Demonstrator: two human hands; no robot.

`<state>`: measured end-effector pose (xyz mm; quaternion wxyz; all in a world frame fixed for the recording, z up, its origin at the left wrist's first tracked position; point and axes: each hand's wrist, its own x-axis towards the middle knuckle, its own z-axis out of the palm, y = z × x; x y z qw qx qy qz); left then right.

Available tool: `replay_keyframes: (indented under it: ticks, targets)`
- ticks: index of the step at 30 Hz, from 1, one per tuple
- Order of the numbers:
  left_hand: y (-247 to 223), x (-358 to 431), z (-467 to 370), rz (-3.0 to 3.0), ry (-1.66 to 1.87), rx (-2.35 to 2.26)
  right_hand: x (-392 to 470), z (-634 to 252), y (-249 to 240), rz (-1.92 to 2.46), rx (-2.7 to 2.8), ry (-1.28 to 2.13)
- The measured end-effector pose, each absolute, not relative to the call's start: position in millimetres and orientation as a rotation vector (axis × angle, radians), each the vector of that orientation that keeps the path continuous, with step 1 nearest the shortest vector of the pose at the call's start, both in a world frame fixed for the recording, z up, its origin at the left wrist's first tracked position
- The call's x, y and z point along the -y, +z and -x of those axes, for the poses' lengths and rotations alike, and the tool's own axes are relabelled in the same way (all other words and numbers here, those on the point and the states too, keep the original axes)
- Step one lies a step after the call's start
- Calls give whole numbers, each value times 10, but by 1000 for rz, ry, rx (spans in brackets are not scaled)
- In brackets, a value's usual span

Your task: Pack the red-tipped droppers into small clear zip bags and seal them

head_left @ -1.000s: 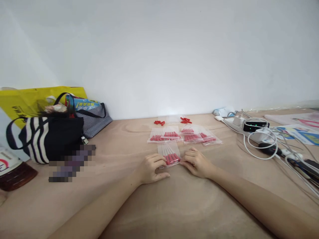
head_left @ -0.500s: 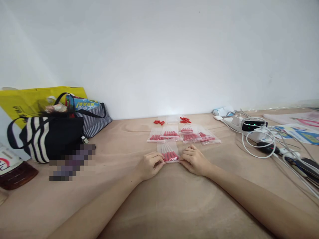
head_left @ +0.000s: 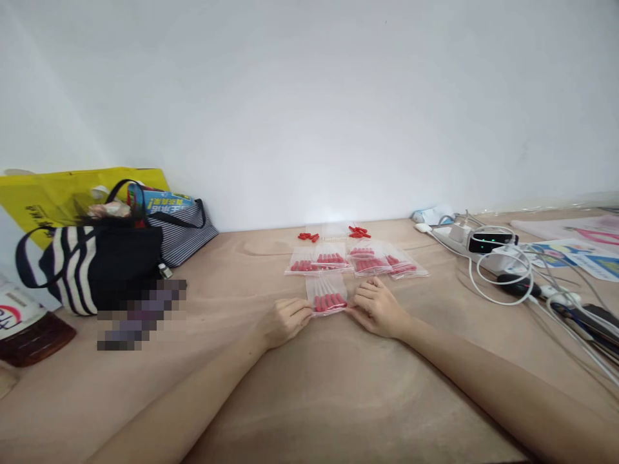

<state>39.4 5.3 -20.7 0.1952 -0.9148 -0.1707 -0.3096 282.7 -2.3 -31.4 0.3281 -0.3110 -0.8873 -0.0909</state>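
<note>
A small clear zip bag (head_left: 327, 292) holding several red pieces lies flat on the wooden table (head_left: 309, 399) in front of me. My left hand (head_left: 284, 320) pinches its near left corner with curled fingers. My right hand (head_left: 378, 309) presses the bag's near right corner. Just beyond it lie several more filled clear bags (head_left: 358, 260) in a row. Loose red pieces (head_left: 358, 232) are scattered near the wall.
A black-and-white striped tote (head_left: 91, 264) and a yellow bag (head_left: 58, 196) stand at the left. A power strip with white cables and a black device (head_left: 488, 243) lies at the right, with printed papers (head_left: 580, 254) behind. A blurred patch (head_left: 140, 312) lies beside the tote.
Both hands have slid the bag slightly away from me, toward the row of bags. Their grip on its near corners is unchanged.
</note>
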Motion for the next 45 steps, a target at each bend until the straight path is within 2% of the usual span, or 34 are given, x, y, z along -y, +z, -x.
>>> replay_keyframes:
  ticks: [8,27,45]
  targets:
    - [-200,-68,-391,2645,-852,508,-9,-2772,-334,702,2319,-328]
    - [-209,-95,-470,2704,-925,541,-54,-2632,-362,759,2289,-314]
    - [-206,-90,-563,2652,-1004,619,-74,-2540,-364,720,2218,-450]
